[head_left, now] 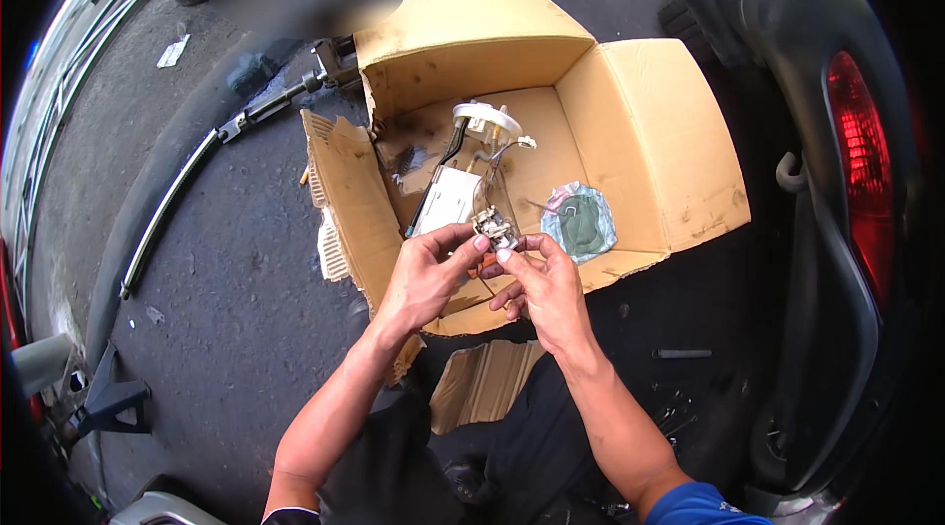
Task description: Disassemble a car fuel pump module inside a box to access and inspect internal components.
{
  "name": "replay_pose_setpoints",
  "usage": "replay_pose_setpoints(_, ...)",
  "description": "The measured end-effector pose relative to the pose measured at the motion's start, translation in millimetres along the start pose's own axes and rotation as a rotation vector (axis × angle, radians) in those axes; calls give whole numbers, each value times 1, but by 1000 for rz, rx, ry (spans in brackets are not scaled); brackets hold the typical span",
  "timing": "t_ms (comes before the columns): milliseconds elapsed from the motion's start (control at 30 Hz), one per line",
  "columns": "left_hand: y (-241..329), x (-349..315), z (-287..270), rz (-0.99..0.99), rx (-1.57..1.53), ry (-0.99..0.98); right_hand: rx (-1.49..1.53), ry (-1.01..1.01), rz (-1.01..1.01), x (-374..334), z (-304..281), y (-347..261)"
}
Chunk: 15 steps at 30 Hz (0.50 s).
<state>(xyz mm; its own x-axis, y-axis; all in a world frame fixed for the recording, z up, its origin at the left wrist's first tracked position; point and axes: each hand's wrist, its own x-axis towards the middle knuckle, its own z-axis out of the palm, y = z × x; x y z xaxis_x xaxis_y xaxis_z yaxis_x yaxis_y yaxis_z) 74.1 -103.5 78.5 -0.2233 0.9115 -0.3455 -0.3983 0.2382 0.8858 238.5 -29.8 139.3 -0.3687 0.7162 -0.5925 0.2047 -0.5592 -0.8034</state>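
Nearest, the left hand [425,274] and the right hand [539,284] meet at the centre, both pinching closed on a small metal connector part [492,226] from 9 and 3 o'clock. I think it is best to hold this part steady with one hand and move only the fingertips of the other, without pulling its thin wires. Just beyond, at 12 o'clock, the white pump assembly [463,171] lies on flattened cardboard [630,112], with a green packet [579,222] at 2 o'clock. Farther right is a red tail lamp [866,151].

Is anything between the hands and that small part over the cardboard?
Nothing visible. The left hand and the right hand both pinch the small connector part directly, above the flattened cardboard box.
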Motion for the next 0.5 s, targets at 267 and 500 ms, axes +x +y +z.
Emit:
replay_pose_setpoints(267, -10, 0, 2, -35, -188, -50, -317, 87, -241, 1, -6, 8)
replay_pose_setpoints(500, -16, 0, -4, -37, -177, -71, -285, 55, -277, 2, -6, 13)
